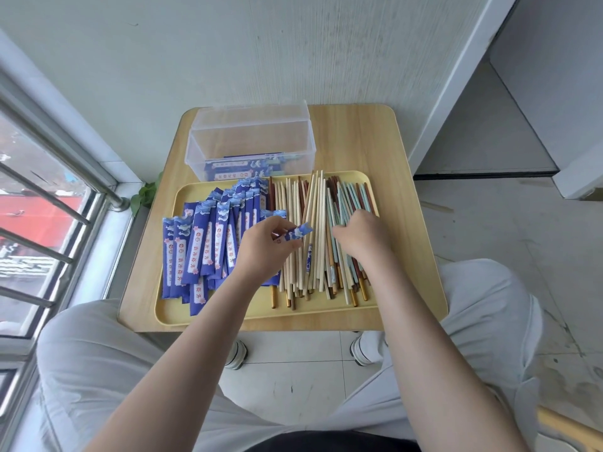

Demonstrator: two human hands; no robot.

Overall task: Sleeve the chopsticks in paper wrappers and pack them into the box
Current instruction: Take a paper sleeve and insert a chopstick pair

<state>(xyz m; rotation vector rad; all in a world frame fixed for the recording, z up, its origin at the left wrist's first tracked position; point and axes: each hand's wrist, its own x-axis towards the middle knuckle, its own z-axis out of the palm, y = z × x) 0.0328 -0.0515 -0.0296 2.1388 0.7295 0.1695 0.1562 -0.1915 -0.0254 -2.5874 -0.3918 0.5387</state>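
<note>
Left hand (261, 244) fingers pinching; right hand (362, 234) fingers curled down.

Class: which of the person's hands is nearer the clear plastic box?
Left. The left hand, pinching a blue wrapper, sits below the clear plastic box; the right hand lies further right, on the chopsticks.

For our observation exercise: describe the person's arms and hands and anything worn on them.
Both forearms are bare, with no sleeves in view. The left hand and right hand wear no gloves, and no rings, watch or bracelet show. Fingernails are too small to judge.
</note>
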